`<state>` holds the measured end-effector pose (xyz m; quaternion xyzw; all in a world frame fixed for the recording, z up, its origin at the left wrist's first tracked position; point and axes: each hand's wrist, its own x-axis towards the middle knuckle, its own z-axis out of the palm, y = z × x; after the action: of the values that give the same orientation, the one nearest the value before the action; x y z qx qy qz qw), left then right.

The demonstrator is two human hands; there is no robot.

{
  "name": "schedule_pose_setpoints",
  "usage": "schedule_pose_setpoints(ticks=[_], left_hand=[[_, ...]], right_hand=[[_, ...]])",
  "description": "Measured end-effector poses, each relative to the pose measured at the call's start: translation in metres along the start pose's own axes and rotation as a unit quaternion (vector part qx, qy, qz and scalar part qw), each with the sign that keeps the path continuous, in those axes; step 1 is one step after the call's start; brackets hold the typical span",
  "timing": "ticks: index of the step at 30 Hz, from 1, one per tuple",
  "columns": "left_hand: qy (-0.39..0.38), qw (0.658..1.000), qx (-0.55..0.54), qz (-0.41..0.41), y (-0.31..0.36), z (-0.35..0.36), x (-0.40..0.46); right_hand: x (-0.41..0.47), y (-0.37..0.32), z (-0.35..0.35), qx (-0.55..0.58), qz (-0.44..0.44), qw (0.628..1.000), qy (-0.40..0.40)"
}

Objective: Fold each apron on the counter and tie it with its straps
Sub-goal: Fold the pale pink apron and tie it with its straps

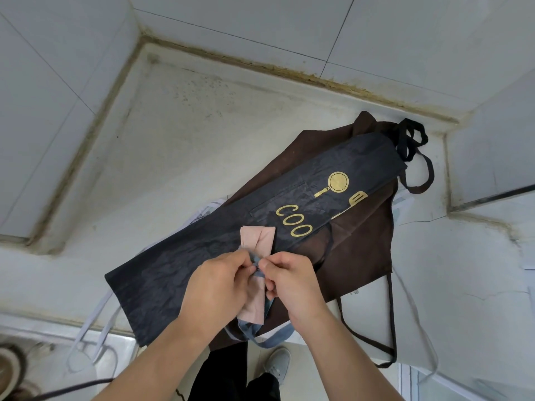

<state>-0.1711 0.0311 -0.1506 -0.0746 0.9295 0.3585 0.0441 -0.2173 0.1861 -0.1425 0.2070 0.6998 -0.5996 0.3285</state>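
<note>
Pink folded apron [257, 241] held over dark apron [260, 227] near counter [173, 146] front edge, long axis running away from person. Blue-grey strap [256, 269] crosses its middle, between both hands. Left hand [215, 280] and right hand [291, 277] level, fingers [265, 264] pinching strap, probably mid-knot. Brown apron [362, 241] underneath.

Gold letters "COO" on the dark apron [220, 244], printed in two lines: "CO" above, "OO" below (the word is cut off at the fold, rest not readable). Gold pan icon and part of a gold spatula icon sit just beside the letters on the same apron. No other text, brand, number or sign can be read anywhere else in view.
</note>
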Motion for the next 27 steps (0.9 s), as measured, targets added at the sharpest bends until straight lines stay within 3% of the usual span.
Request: schedule_pose_setpoints(ticks=[6,9,13,18,24,27], left_hand=[[-0.035,0.981,-0.074,-0.176,-0.008,-0.004,0.004],[-0.047,0.978,-0.068,-0.194,-0.007,-0.005,0.004],[-0.034,0.975,-0.071,-0.210,-0.005,-0.004,0.005],[-0.045,0.954,-0.151,-0.256,-0.005,-0.004,0.004],[-0.161,0.917,-0.235,-0.280,-0.001,-0.007,-0.002],[-0.180,0.924,-0.208,-0.265,0.010,-0.008,-0.001]], right_hand=[[-0.002,0.011,-0.011,-0.091,0.010,0.993,0.080],[-0.004,0.013,-0.014,-0.179,-0.010,0.978,0.104],[-0.003,0.011,-0.016,-0.213,-0.020,0.969,0.120],[-0.004,0.010,-0.016,-0.194,-0.030,0.972,0.128],[-0.012,0.019,-0.007,-0.183,-0.031,0.980,0.073],[-0.017,0.011,-0.009,-0.077,-0.043,0.996,0.024]])
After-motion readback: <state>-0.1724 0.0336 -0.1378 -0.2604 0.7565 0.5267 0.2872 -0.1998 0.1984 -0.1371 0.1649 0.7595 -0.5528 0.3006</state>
